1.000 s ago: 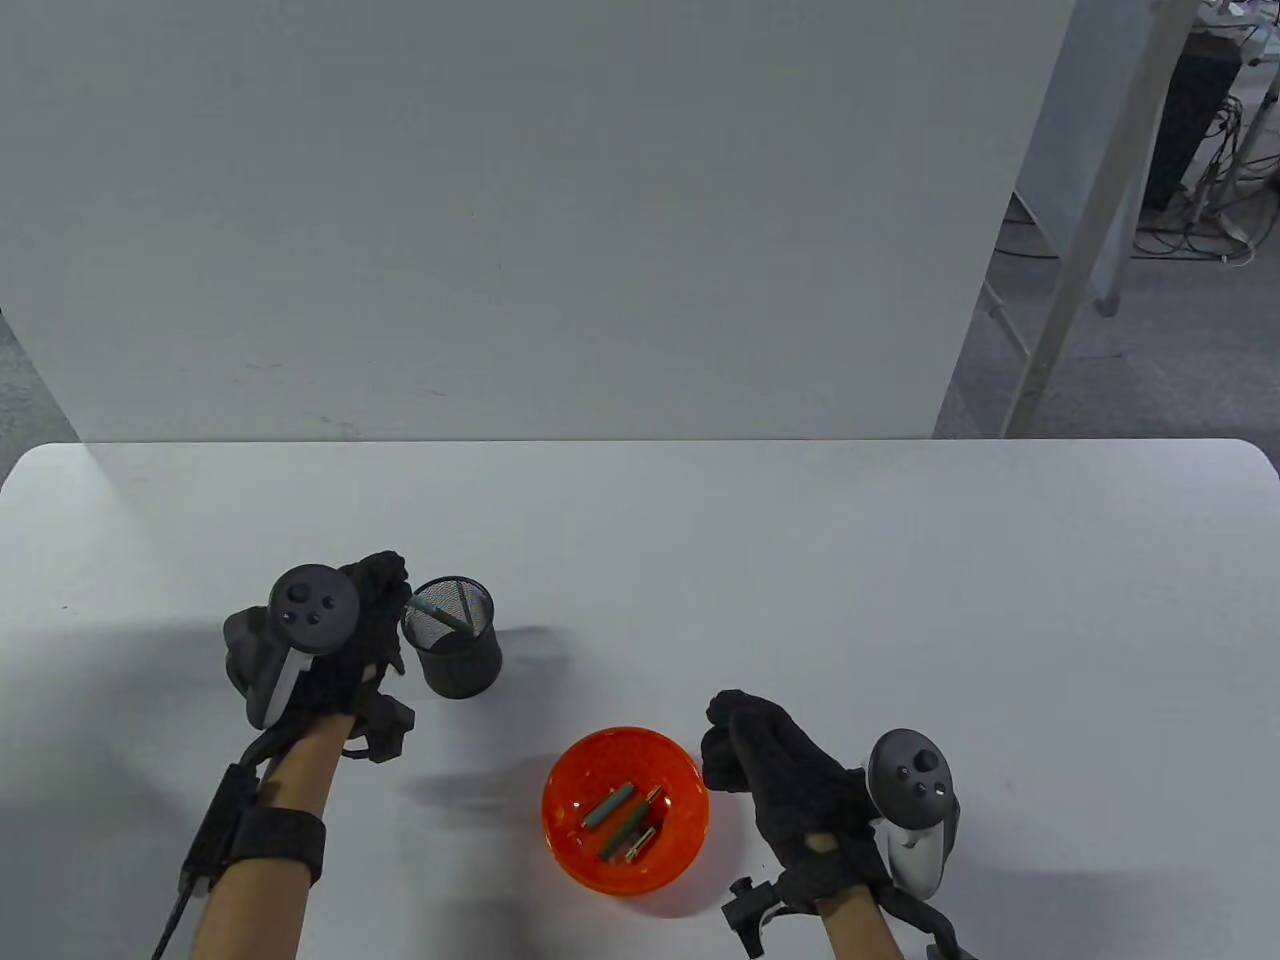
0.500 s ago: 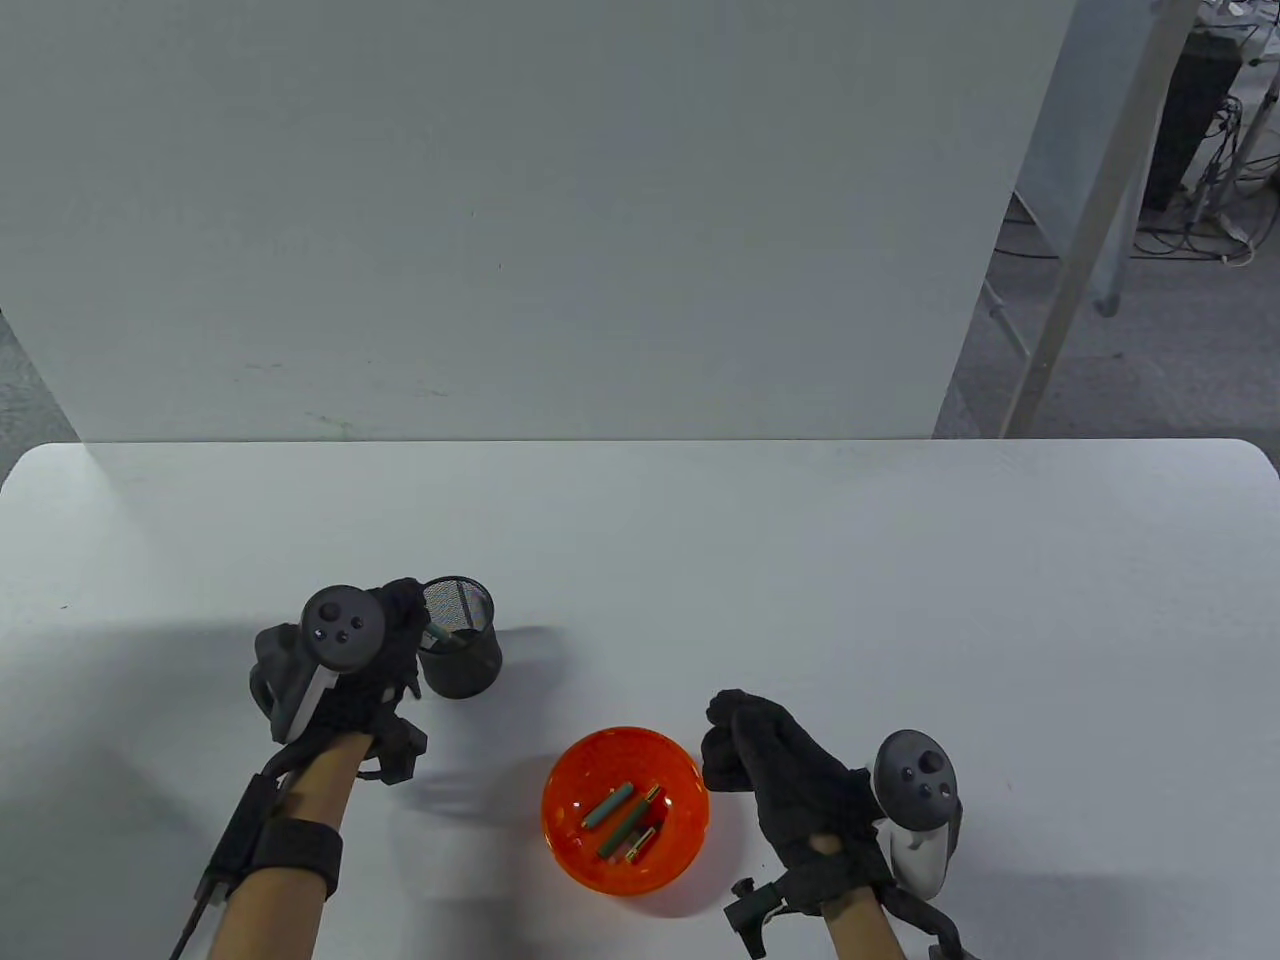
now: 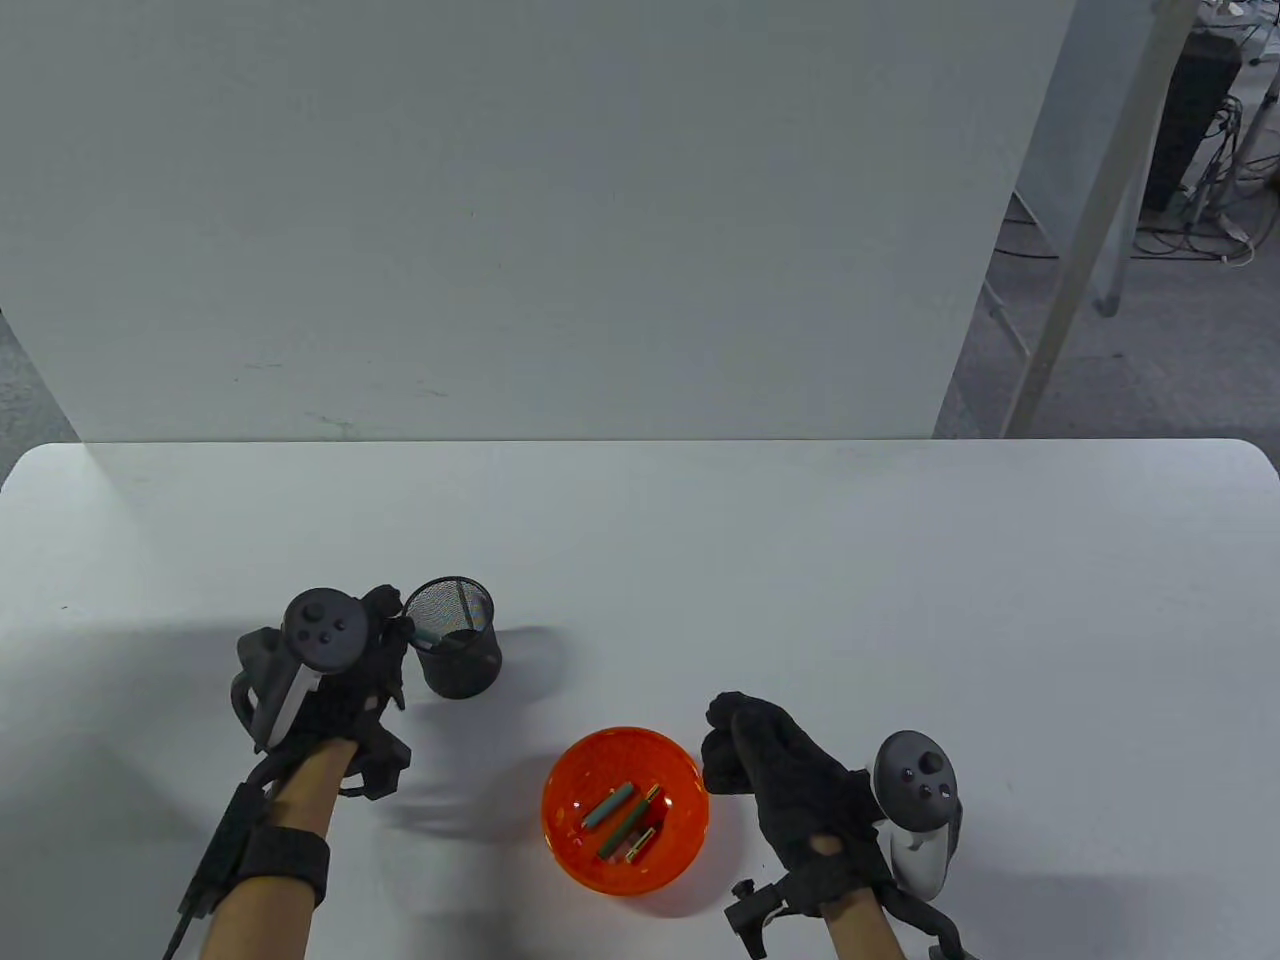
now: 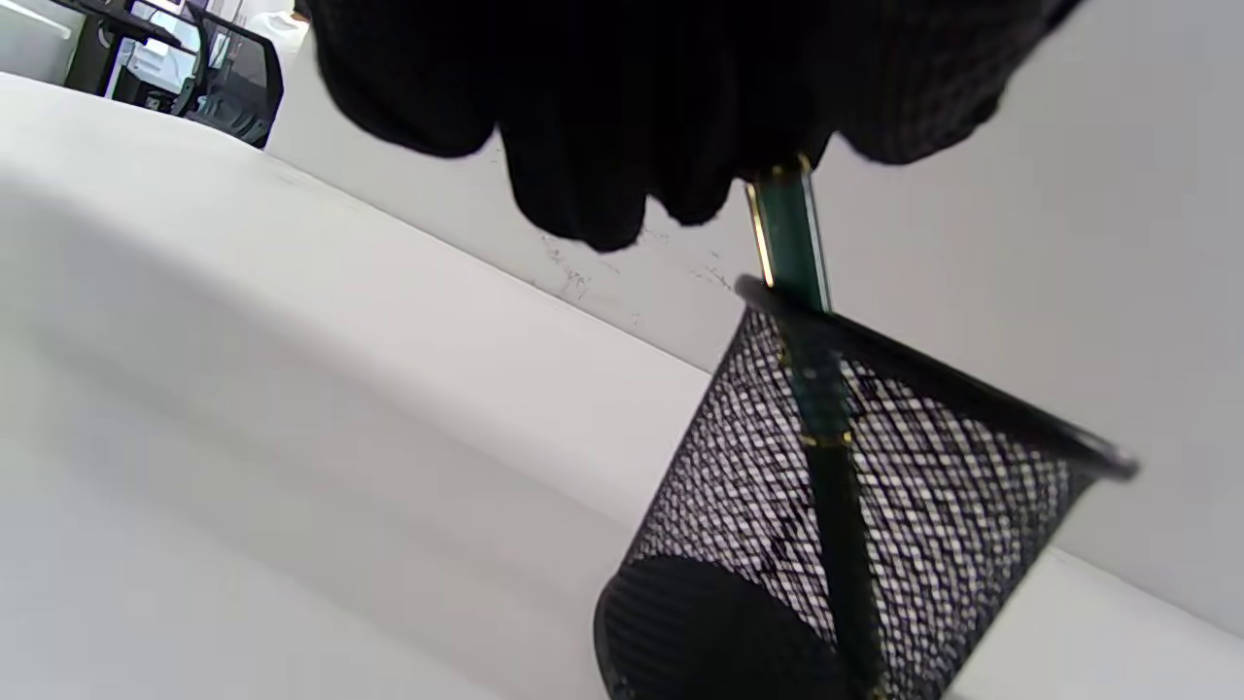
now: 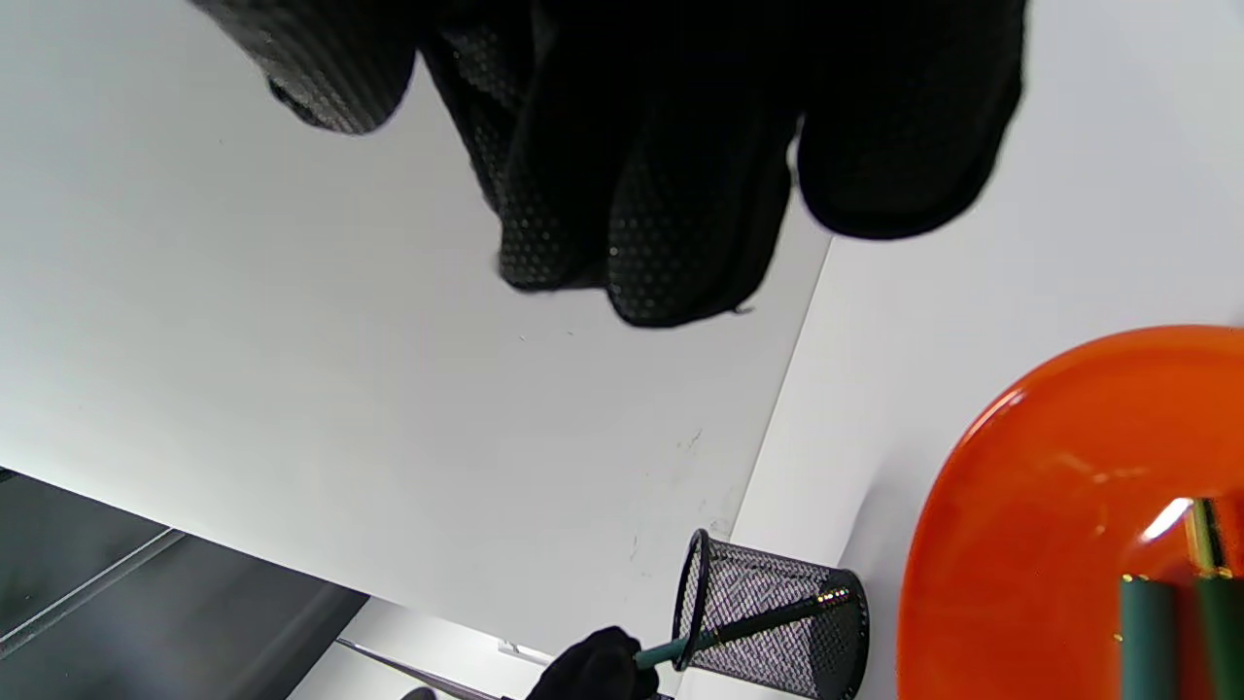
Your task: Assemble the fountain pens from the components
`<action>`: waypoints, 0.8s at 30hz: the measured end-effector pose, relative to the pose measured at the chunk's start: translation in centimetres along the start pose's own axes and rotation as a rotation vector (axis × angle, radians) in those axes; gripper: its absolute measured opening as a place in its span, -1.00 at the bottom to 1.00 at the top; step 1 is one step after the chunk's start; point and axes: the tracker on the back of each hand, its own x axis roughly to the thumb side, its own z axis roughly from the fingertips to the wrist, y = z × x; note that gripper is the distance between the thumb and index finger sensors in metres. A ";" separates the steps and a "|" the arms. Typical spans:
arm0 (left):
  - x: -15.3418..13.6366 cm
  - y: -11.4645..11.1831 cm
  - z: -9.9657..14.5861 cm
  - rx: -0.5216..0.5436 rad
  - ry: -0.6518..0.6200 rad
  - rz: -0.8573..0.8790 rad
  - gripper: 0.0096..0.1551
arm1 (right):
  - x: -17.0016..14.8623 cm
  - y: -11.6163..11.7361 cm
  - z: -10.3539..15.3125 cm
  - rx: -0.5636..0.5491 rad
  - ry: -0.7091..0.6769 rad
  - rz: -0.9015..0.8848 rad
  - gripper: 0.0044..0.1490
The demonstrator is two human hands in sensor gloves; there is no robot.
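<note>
Black mesh cup takes the green pen, left hand pinching its top; right hand curled beside the orange bowl.

A white table is spreading out before me, a white board is standing along its far edge, and cables are lying on the floor far right.

No readable text in my views, no labels, no brand marks, no numbers, no signs on any surface I see
</note>
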 end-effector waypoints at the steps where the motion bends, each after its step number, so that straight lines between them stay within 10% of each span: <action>1: -0.3 0.4 0.2 0.002 0.004 0.003 -0.40 | 0.0 0.0 0.0 0.000 0.003 -0.002 -0.31; 9: -1.0 3.5 2.2 0.054 -0.046 -0.013 -0.41 | 0.0 -0.1 0.0 0.000 0.008 -0.003 -0.31; 15: 3.5 4.3 4.6 0.033 -0.330 -0.143 -0.51 | -0.5 -0.8 -0.2 -0.038 0.039 0.018 -0.31; 24: 13.8 -4.1 10.4 -0.236 -0.732 -0.338 -0.56 | -0.6 -1.1 -0.3 -0.053 0.047 0.033 -0.31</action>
